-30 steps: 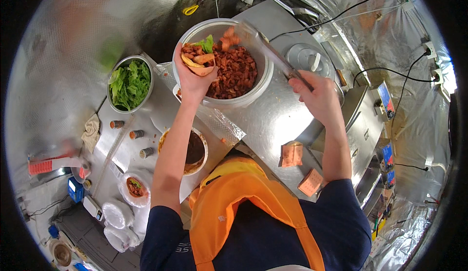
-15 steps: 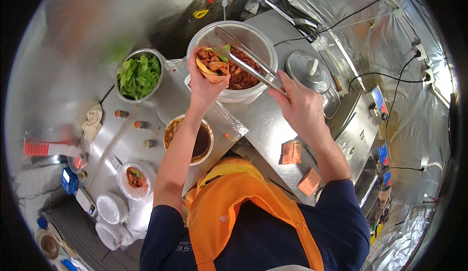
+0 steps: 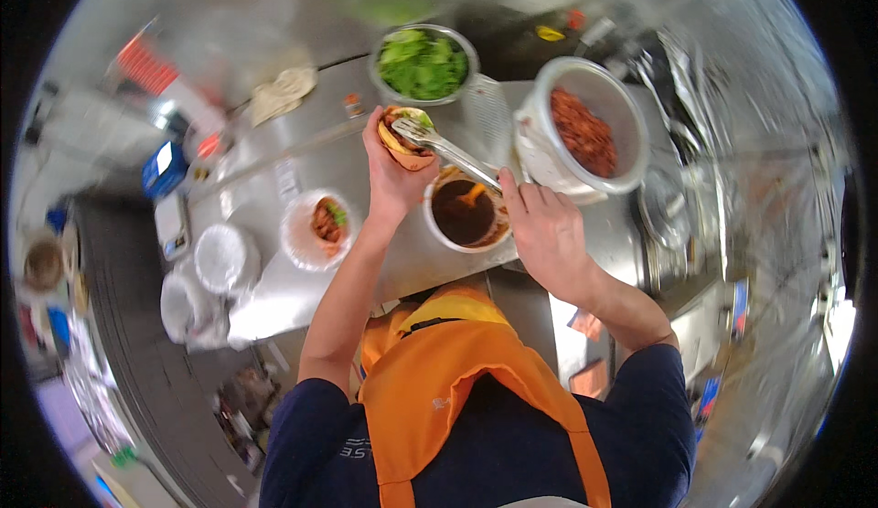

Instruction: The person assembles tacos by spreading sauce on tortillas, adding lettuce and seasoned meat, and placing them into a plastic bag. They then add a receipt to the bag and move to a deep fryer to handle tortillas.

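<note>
I take the dark sauce bowl (image 3: 465, 213) as my landmark. Just left of and beyond it, my left hand (image 3: 391, 171) cups a folded flatbread (image 3: 406, 133), fingers curled under it so the open side faces up and the filling stays in. From the bowl's right rim my right hand (image 3: 541, 229) pinches metal tongs (image 3: 448, 149), tips pressed into that filling. The greens bowl (image 3: 423, 63) and meat bowl (image 3: 585, 128) sit beyond, within easy reach.
</note>
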Tool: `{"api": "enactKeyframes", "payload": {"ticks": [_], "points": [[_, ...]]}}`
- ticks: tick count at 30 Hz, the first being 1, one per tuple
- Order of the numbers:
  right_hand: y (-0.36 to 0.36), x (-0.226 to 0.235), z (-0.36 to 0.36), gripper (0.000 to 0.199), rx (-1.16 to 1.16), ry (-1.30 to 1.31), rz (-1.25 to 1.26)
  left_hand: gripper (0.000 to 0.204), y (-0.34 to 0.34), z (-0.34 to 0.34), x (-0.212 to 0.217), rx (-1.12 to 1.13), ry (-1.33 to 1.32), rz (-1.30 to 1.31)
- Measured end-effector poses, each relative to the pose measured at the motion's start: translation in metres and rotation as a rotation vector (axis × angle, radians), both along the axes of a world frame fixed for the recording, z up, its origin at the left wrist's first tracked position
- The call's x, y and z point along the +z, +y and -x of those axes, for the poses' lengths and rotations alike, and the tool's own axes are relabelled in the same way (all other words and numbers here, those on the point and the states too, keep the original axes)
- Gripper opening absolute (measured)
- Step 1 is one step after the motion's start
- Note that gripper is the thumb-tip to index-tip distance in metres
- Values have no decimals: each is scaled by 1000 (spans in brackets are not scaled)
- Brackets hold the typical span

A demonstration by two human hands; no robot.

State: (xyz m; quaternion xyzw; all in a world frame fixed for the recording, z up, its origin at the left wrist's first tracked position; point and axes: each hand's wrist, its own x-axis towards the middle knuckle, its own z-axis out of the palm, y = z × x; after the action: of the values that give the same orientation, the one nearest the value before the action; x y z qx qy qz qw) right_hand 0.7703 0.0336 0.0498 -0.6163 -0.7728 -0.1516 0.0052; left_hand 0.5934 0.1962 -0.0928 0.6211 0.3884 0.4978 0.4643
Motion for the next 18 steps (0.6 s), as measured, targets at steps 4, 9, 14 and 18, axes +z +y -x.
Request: {"api": "enactKeyframes", "payload": {"ticks": [4, 9, 14, 18], "points": [[39, -17, 54, 57, 160, 39, -83, 105, -7, 86, -12, 257, 109, -27], [79, -38, 158, 59, 363, 153, -103, 104, -13, 212, -9, 460, 160, -21], [116, -62, 286, 57, 451, 197, -104, 106, 7, 340, -20, 501, 221, 40], [146, -103, 417, 53, 372, 228, 0, 109, 50, 472, -60, 496, 406, -126]]}}
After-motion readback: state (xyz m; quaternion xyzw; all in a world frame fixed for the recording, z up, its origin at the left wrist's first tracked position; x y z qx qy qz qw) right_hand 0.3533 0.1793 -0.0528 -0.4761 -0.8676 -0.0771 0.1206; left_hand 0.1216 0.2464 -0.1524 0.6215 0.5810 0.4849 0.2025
